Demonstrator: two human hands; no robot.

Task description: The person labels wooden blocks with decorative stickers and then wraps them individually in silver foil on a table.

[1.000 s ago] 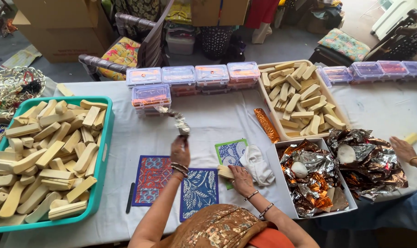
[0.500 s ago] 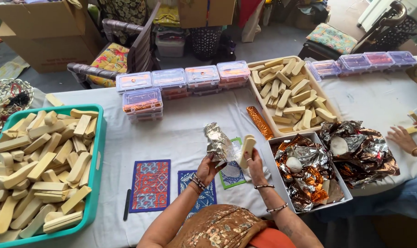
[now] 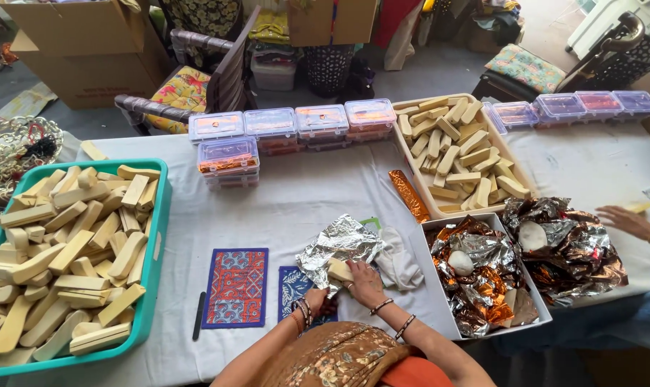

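while right hand (image 3: 364,281) pinches soap bar (image 3: 339,270), left hand (image 3: 315,297) grips foil sheet (image 3: 339,245).

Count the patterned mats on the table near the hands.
2. A red-and-blue mat lies flat left of the hands; a blue mat beside it is partly hidden under foil and the left hand.

We take this for a small home workshop where goods are wrapped and packed by hand. Across the cloth-covered bench (image 3: 303,208) we see bulk stock: a teal tray (image 3: 153,236) on the left and a beige tray (image 3: 411,154) on the far right, both heaped with pale bars, a row of clear lidded boxes (image 3: 296,122) along the far edge, and a white box of crumpled foil (image 3: 483,279) near right. Beyond stand cardboard cartons (image 3: 81,36) and a cushioned chair (image 3: 196,86).
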